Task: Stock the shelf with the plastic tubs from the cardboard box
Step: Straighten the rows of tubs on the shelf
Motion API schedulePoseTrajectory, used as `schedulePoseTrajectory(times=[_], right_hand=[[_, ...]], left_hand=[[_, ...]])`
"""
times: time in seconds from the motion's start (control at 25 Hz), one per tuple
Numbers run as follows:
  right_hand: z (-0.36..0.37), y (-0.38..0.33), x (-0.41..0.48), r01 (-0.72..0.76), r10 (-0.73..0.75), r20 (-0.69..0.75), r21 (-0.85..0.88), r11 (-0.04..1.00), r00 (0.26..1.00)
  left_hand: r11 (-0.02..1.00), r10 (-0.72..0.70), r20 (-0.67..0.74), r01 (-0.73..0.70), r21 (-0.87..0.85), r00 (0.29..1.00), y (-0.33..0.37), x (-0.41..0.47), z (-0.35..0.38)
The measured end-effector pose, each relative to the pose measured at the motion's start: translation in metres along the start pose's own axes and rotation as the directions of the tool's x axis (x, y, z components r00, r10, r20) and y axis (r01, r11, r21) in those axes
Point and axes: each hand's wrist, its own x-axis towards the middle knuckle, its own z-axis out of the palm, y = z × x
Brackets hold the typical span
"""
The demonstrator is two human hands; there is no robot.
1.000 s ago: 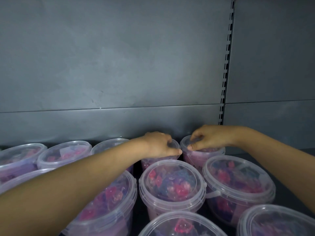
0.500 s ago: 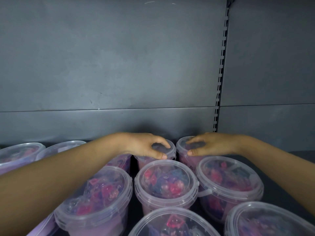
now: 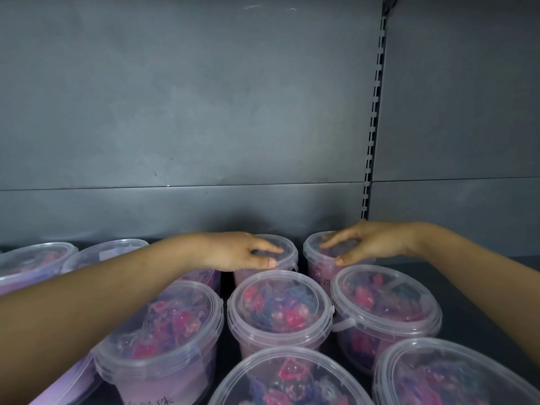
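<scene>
L grip (image 3: pixel 242 252), R grip (image 3: pixel 361 244) flattened atop tubs (image 3: pixel 287 249).

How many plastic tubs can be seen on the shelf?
11. Back row: five tubs, two under the left hand and right hand. Middle: four. Front: two. Arms may hide more.

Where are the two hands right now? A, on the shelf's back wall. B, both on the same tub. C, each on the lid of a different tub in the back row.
C: the left hand rests on one back tub, the right hand on the neighbouring tub.
</scene>
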Motion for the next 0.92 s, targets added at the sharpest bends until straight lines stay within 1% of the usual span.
schedulePoseTrajectory(times=[0.16, 0.32, 0.48, 0.6, 0.72, 0.8, 0.92], right_hand=[[-0.005, -0.002, 0.0, -0.006, 0.005, 0.084, 0.012, 1.0, 0.996], [-0.004, 0.003, -0.006, 0.044, -0.044, 0.043, 0.01, 0.999, 0.998], [0.011, 0.011, -0.013, 0.11, -0.11, 0.025, 0.012, 0.994, 0.994], [0.015, 0.011, -0.013, 0.092, -0.093, 0.032, 0.031, 0.995, 0.995], [0.013, 0.002, -0.015, 0.043, -0.045, 0.055, 0.036, 0.998, 0.997], [0.01, -0.006, -0.018, 0.008, -0.007, 0.069, -0.003, 1.0, 0.998], [0.003, -0.025, -0.026, -0.019, 0.031, 0.059, -0.188, 0.982, 0.998]], left_hand=[[1.0, -0.018, 0.024, 0.019, -0.007, 1.0, 0.001, 0.0, -0.003], [0.994, -0.024, -0.02, 0.022, -0.112, 1.0, 0.004, -0.006, 0.001], [0.999, -0.044, 0.001, 0.044, -0.002, 0.999, 0.006, -0.008, 0.009], [0.999, -0.039, 0.007, 0.039, -0.009, 0.999, 0.009, -0.007, 0.008], [1.0, -0.026, -0.007, 0.026, -0.004, 1.0, 0.012, -0.006, 0.007], [1.0, -0.027, -0.009, 0.027, -0.002, 1.0, 0.016, -0.009, 0.005], [0.995, -0.083, -0.013, 0.084, 0.048, 0.996, 0.024, -0.015, 0.0]])
